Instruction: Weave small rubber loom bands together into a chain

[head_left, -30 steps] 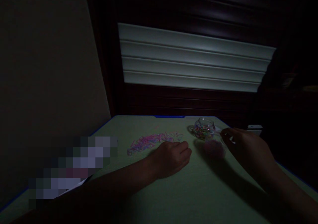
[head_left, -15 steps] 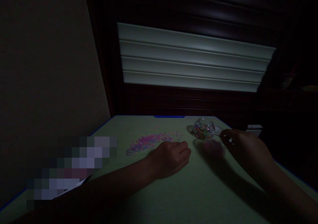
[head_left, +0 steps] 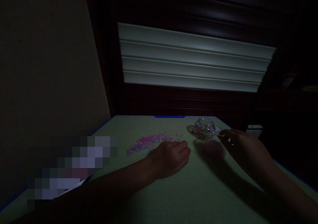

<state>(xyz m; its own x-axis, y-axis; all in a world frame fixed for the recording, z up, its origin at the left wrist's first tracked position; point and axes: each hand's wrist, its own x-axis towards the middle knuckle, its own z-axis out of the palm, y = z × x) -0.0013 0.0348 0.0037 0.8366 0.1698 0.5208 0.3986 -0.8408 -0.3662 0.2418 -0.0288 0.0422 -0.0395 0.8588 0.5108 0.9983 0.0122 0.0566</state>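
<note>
My right hand (head_left: 239,144) pinches the top edge of a small clear plastic bag (head_left: 214,148) with pinkish contents, likely small elastic bands. The bag hangs low over the table, just in front of a round glass jar (head_left: 204,128) holding coloured bands. My left hand (head_left: 173,157) rests on the table with its fingers curled in; whatever may be between them is hidden. Behind it lies a loose spread of pink and purple elastic bands (head_left: 146,141), partly covered by the hand.
The pale green table (head_left: 188,191) has a blue edge. On its left lies a flat item blurred by pixels (head_left: 86,157). A dark slatted wooden panel (head_left: 179,99) stands behind the table, and a white object (head_left: 255,130) is beyond its right side.
The plastic bag hangs slightly differently and is less blurred, with my right hand barely shifted. My left hand and the pile of bands stay in place.
</note>
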